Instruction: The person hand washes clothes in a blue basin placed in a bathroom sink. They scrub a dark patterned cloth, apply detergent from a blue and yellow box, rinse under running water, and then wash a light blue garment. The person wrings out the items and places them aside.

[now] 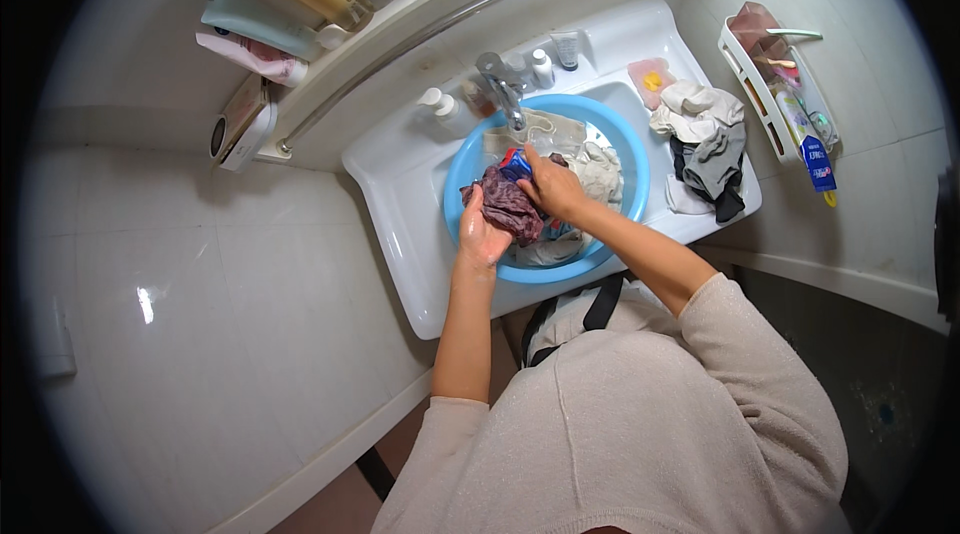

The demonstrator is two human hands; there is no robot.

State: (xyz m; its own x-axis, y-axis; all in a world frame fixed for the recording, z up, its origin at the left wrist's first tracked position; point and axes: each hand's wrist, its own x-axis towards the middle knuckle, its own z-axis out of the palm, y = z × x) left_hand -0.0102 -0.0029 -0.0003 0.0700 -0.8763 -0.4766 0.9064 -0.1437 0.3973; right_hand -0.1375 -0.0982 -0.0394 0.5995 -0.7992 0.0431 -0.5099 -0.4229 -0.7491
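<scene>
A wet, dark maroon patterned garment [508, 206] is bunched up over a light blue plastic basin [462, 149]. My left hand [484, 232] holds it from the near left side, palm turned up and wet, thumb against the cloth. From the right, my right hand [550, 184] has its fingers closed on the same bundle. Beside those fingers shows a glossy blue and red patch [516, 165]; I cannot tell whether it belongs to the garment. Whitish cloth [598, 174] lies in the basin's water, and a beige cloth [556, 129] is by its far wall.
The basin stands in a white sink [395, 224] under a chrome faucet [500, 89]. A pump bottle [440, 106] and small tubes line the back ledge. White, grey and black clothes [712, 144] are piled at right. A wall caddy [760, 84] and a bottle-filled shelf [400, 9] surround it.
</scene>
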